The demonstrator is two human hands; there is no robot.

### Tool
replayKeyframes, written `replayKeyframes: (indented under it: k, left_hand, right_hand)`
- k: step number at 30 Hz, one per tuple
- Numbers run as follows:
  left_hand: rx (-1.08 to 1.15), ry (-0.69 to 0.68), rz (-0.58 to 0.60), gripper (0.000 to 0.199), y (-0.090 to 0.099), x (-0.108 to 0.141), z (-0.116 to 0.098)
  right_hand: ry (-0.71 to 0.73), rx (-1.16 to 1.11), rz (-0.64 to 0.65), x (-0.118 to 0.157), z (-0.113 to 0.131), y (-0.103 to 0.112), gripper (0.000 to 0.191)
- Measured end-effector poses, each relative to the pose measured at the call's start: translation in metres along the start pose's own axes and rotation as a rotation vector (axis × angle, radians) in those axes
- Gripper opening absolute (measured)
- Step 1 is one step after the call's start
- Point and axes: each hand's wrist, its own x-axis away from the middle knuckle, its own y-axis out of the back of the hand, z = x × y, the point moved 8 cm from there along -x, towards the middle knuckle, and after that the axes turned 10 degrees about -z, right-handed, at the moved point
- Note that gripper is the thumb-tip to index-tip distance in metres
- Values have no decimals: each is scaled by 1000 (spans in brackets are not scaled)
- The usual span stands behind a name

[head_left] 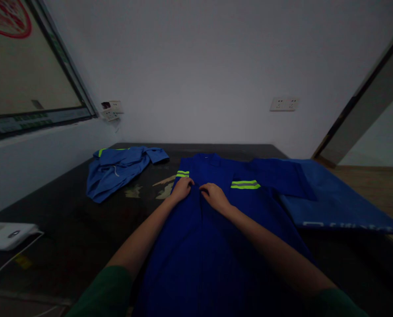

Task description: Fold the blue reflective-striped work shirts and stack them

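A dark blue work shirt (216,246) with yellow-green and grey reflective strips lies front side up on the dark table, its collar at the far end. My left hand (182,188) is on its chest beside the front opening, fingers closed at the edge of the fabric. Just across the opening, my right hand (214,196) pinches the other front edge. One short sleeve stretches out to the right; the left sleeve is largely hidden. Whether a button is between my fingers is too small to tell.
A lighter blue garment (120,169) lies crumpled at the back left of the dark table (67,246). A blue bag or sheet with white print (335,202) lies under the right sleeve. A white device (9,234) with a cable sits left. Sockets (284,104) are on the wall.
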Motion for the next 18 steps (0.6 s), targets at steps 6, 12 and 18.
replayKeyframes:
  k: [6,12,18]
  left_hand:
    - [-13,8,56,38,-6,2,3]
    - [-50,57,90,36,-8,2,7]
    - [-114,78,107,30,-8,5,5]
  right_hand:
    - [-165,164,125,-39,-8,-40,32]
    - [-152,171,317,-56,-14,-58,28]
    - [-140,180,430,-59,-21,-63,35]
